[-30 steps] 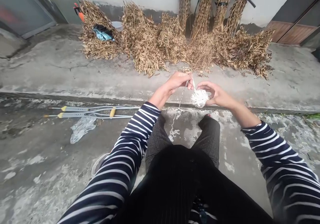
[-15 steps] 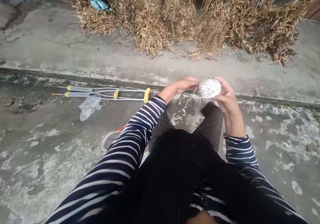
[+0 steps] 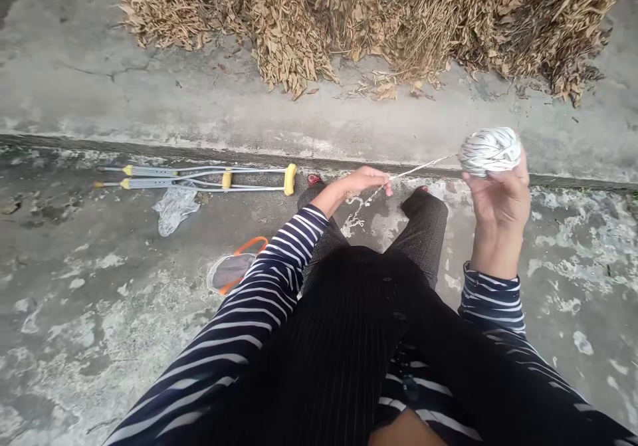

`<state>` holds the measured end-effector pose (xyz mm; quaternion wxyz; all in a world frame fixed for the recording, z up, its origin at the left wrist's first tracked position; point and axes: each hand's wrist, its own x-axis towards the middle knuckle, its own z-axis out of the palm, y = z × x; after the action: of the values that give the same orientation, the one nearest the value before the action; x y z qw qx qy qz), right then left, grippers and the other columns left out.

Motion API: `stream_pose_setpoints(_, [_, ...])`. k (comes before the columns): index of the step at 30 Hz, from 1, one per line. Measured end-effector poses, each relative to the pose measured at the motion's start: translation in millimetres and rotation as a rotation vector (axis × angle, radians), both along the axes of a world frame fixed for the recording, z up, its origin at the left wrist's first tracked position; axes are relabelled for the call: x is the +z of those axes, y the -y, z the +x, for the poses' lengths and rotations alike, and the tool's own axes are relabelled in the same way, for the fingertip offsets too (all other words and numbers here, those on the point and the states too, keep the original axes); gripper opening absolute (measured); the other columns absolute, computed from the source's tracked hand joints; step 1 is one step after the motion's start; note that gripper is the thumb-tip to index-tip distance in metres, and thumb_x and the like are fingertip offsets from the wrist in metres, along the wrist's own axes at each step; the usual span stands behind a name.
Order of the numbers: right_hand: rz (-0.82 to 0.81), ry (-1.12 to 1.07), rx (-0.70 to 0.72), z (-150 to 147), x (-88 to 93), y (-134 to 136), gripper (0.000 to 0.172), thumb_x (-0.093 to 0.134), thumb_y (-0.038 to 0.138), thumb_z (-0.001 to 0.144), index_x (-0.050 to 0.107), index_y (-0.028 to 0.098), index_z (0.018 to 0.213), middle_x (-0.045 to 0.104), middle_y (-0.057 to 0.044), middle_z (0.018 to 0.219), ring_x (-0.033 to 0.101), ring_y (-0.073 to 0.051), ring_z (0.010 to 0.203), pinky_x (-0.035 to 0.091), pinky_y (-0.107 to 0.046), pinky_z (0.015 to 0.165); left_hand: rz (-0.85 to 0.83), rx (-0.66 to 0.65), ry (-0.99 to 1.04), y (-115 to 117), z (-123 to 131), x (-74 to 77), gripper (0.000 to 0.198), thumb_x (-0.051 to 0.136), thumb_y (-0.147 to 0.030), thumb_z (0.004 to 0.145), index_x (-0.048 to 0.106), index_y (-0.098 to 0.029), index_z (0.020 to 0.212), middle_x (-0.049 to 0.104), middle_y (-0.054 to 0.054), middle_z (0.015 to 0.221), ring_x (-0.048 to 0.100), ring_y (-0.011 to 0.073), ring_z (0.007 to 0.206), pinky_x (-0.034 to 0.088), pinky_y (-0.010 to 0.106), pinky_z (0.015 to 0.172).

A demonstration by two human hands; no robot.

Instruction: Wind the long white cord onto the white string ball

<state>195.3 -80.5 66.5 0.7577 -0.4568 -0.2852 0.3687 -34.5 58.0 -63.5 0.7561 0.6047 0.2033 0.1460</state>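
A ball of white yarn with dark flecks point(image 3: 489, 151) rests in my right hand point(image 3: 500, 197), whose fingers wrap round its lower and right side. From the ball a strand of yarn point(image 3: 423, 165) stretches down to the left. My left hand point(image 3: 359, 181) pinches that strand between closed fingers, above my lap. Past the left fingertips, the loose end of the strand hangs over the concrete between my knees, in a small tangle.
Crutches with yellow pads point(image 3: 204, 179) lie on the ground at the left, beside a crumpled clear plastic bag point(image 3: 174, 208). A grey bag with orange handles point(image 3: 232, 272) stands near my left sleeve. Dried plants point(image 3: 294, 27) line the raised ledge point(image 3: 199, 110).
My right hand has moved right with the yarn ball, away from my left hand. The strand between them is now drawn out straight. The view has tilted down a little.
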Motion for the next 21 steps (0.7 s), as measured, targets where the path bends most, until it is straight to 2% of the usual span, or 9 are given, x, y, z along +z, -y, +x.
stream_pose_setpoints(5, [0.051,0.008,-0.079,-2,14.4,11,0.062,0.068,0.013,0.048,0.072,0.027,0.108,0.066,-0.004,0.115,0.063,-0.018,0.089,0.061,-0.026,0.058,0.073,0.033,-0.061,-7,-3,-12.3,0.036,0.073,-0.049,0.084,0.08,-0.014,0.082,0.08,0.01,0.091,0.07,0.0182,0.093,0.045,0.035,0.103])
stream_pose_setpoints(11, [0.116,0.01,-0.096,0,28.4,17,0.063,0.063,0.01,0.046,0.074,0.027,0.106,0.067,-0.005,0.114,0.066,-0.018,0.085,0.063,-0.025,0.053,0.244,0.032,-0.124,-24,2,1.5,0.032,0.068,-0.045,0.088,0.081,-0.015,0.088,0.08,0.008,0.098,0.07,0.0178,0.099,0.041,0.036,0.11])
stream_pose_setpoints(15, [0.183,0.097,-0.081,11,55.3,21,0.055,0.062,0.013,0.05,0.076,0.026,0.101,0.068,-0.005,0.116,0.067,-0.02,0.089,0.063,-0.021,0.055,0.341,0.064,-0.206,-31,6,4.9,0.028,0.069,-0.04,0.089,0.079,-0.014,0.084,0.078,0.006,0.089,0.069,0.0171,0.091,0.048,0.033,0.1])
stream_pose_setpoints(18, [0.207,0.23,-0.064,22,81.5,21,0.063,0.061,0.012,0.052,0.076,0.034,0.11,0.069,0.0,0.119,0.069,-0.022,0.098,0.069,-0.029,0.067,0.338,0.139,-0.228,-29,13,-5.2,0.026,0.073,-0.039,0.085,0.079,-0.014,0.089,0.077,0.007,0.091,0.069,0.0201,0.094,0.05,0.034,0.095])
stream_pose_setpoints(21, [0.141,0.347,-0.017,27,104.9,15,0.069,0.06,0.012,0.053,0.074,0.04,0.115,0.069,0.004,0.124,0.069,-0.029,0.113,0.069,-0.049,0.094,0.308,0.202,-0.23,-19,24,-22.3,0.029,0.077,-0.039,0.082,0.077,-0.012,0.093,0.077,0.01,0.098,0.068,0.0236,0.101,0.049,0.039,0.1])
